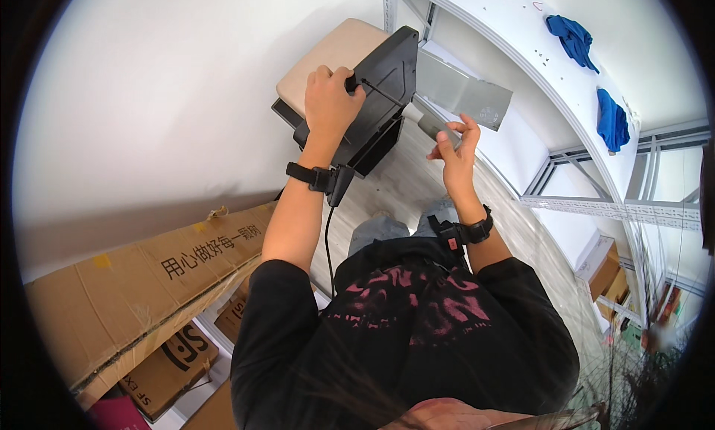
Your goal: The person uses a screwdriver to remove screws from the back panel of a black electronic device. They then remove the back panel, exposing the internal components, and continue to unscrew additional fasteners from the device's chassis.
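Black panel (391,58): standing tilted up beside a beige rounded top (339,46) and over a black open-looking body (378,148), in front of the person; whether a hinge is joining them, I cannot tell.
Left hand (331,102): reaching across to the panel's near edge, thumb and fingers clamping together on a dark knob-like piece (350,83).
Thin black rod (383,93): running slantwise across the panel's face from near that piece; its fixing is not showing clearly.
Right hand (458,151): hanging to the right of the panel, fingers parting and partly curling; whether the thumb is pressing on the grey strip (436,127) or only passing near it, I cannot tell.
White end piece (412,112): sitting between the strip and the panel's lower corner.
Grey sheet (473,95): lying beyond the right hand, apart from its fingers.
Panel work done: judging from its tilt, the raising is already looking complete, and the left hand is apparently steadying it.
Panel work left: the panel is not lying flat, and the rod and strip are looking unsettled; how much is remaining beyond that, the view is not showing.
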Demonstrator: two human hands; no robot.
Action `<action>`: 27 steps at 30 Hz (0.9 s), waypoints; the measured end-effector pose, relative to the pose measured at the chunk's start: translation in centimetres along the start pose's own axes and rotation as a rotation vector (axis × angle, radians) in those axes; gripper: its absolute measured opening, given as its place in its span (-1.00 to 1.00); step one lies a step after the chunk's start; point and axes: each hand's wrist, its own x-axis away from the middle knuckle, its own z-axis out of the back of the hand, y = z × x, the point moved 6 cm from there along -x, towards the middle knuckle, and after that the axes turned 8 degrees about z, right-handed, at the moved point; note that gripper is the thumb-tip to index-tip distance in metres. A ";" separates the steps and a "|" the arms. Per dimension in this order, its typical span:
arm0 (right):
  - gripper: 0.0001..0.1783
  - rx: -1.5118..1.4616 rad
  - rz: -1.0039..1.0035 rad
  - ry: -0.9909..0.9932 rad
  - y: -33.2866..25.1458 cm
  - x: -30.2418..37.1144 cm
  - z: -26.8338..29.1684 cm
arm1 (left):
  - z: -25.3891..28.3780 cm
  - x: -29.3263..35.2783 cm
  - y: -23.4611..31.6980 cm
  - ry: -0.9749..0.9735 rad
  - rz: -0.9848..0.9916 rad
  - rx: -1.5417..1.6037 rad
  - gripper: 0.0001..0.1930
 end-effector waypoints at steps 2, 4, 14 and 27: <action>-0.40 -0.016 0.179 0.046 -0.9 0.2 -0.4 | 0.0 0.0 0.0 -0.004 0.000 0.000 -0.75; -0.38 0.026 0.169 0.023 -0.6 0.3 -0.2 | 0.1 0.1 0.2 -0.008 -0.005 0.000 -0.75; -0.50 0.093 0.056 -0.007 -1.6 0.5 -0.1 | 0.1 0.3 0.3 0.001 -0.032 -0.029 -0.77; -0.79 0.035 -0.006 0.095 -1.0 0.0 5.2 | 0.5 0.2 0.1 -0.046 -0.027 -0.006 -0.74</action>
